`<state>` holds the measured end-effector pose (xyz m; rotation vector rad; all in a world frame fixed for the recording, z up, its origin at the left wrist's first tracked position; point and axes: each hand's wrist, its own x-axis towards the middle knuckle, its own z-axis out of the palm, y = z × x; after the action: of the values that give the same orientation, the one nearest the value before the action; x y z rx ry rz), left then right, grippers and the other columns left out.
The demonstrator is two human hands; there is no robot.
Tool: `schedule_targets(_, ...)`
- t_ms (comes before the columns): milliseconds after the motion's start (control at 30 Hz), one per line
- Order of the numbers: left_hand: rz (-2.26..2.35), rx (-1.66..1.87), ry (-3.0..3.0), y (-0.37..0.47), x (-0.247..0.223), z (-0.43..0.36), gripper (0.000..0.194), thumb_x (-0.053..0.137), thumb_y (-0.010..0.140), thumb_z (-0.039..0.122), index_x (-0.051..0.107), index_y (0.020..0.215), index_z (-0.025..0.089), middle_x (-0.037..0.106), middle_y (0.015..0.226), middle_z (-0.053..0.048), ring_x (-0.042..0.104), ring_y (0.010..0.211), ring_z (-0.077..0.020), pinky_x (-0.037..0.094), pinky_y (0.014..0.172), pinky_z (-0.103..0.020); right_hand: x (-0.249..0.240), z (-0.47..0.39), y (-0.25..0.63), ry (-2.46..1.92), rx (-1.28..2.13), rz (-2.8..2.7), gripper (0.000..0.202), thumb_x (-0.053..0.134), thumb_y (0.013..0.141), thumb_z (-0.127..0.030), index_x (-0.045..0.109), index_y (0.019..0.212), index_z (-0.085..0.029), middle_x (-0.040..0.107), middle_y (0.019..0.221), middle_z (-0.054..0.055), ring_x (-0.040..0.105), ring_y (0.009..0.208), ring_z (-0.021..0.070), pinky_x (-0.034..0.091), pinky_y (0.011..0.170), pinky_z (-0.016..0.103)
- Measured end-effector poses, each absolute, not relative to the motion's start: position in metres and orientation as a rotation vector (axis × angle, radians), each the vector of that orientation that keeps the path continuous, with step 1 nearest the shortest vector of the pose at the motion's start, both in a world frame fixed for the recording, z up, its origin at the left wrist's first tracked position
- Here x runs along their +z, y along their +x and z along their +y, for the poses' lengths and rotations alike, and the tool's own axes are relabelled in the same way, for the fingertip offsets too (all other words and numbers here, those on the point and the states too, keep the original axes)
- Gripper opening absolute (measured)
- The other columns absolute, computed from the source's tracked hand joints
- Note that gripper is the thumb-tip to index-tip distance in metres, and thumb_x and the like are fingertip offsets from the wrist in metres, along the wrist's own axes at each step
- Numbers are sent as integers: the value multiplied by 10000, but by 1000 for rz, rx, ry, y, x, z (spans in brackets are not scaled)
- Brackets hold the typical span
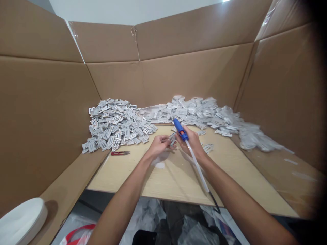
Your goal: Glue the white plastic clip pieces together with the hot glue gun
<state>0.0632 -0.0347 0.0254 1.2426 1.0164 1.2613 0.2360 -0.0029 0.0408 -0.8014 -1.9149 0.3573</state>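
Observation:
My right hand (192, 141) is closed around a blue hot glue gun (180, 130). A long clear glue stick (196, 163) sticks out of its back end towards me. Between the fingers of my left hand (159, 146) is a small grey-and-white flat piece (172, 139), close to the glue gun. Beyond my left hand rises a heap of similar grey-and-white pieces (117, 124), pointed at one end. One loose piece (208, 148) lies on the wooden board just right of my right hand.
Red thread snips (120, 153) lie at the board's left (107, 175). Plastic-wrapped pieces (201, 110) are piled along the back and right. Tall cardboard walls (191, 75) enclose the work area. A white round object (22, 221) sits at lower left. A black cord (215, 202) hangs over the front edge.

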Motion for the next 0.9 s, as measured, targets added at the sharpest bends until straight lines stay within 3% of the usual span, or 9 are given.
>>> schedule_targets(367,1052,1353,1256,65,25,-35,456,850,746,475,742,926,71,740,821,-135,691,621,-165,588,599,-284,39,-4,233,-834,306,-1855,137,526,769,-197,425,847,-246,533,697,-44,446,579,128,335,579,244)
schedule_targets(633,1076,1338,1310,64,28,-36,508,855,712,532,746,895,71,751,825,-141,690,609,-168,591,587,-283,43,-10,231,-829,305,-1875,164,536,767,-228,376,801,-249,518,708,-25,457,617,147,340,583,261)
schedule_targets(900,1082,1352,1282,65,23,-33,471,861,724,490,726,887,69,741,799,-130,705,636,-182,600,610,-297,44,-12,231,-789,353,-1920,183,553,772,-269,373,795,-251,521,714,-23,457,615,152,346,585,269)
